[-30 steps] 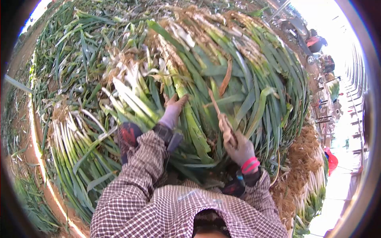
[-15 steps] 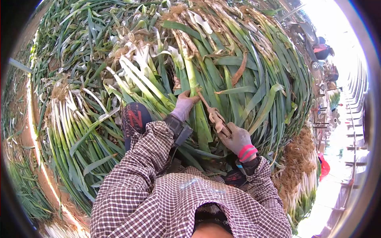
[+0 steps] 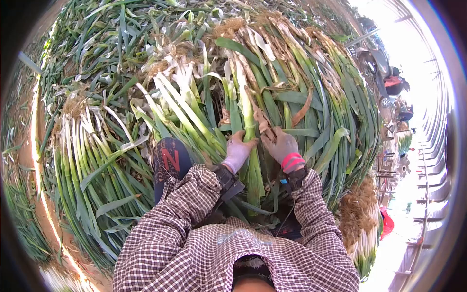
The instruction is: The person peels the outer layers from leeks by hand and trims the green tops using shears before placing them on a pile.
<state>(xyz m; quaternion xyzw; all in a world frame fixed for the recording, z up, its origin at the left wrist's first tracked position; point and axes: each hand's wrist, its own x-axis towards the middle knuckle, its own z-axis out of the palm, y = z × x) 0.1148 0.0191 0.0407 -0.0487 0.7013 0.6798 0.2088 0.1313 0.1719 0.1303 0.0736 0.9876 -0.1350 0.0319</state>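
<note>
A thick green onion (image 3: pixel 249 117) lies root end away from me, its white-green shank running between my hands. My left hand (image 3: pixel 238 150), in a pale glove with a dark strap at the wrist, is closed around its shank from the left. My right hand (image 3: pixel 282 147), gloved with a pink cuff, pinches a withered tan leaf (image 3: pixel 261 120) lying along the onion's right side. The two hands are close together. Beneath them spread more long green leaves, and a dry brown leaf (image 3: pixel 302 109) curls to the right.
Bundles of green onions (image 3: pixel 90 146) lie to the left, with another pile (image 3: pixel 335 92) to the right. Stacked onions with brown roots (image 3: pixel 357 209) stand at lower right. My dark shoe (image 3: pixel 171 163) is beside my left forearm. Loose leaves (image 3: pixel 107 44) cover the far ground.
My right hand has moved up and left, closer to my left hand, with the tan leaf now beside the onion rather than slanting away. The camera view has shifted slightly.
</note>
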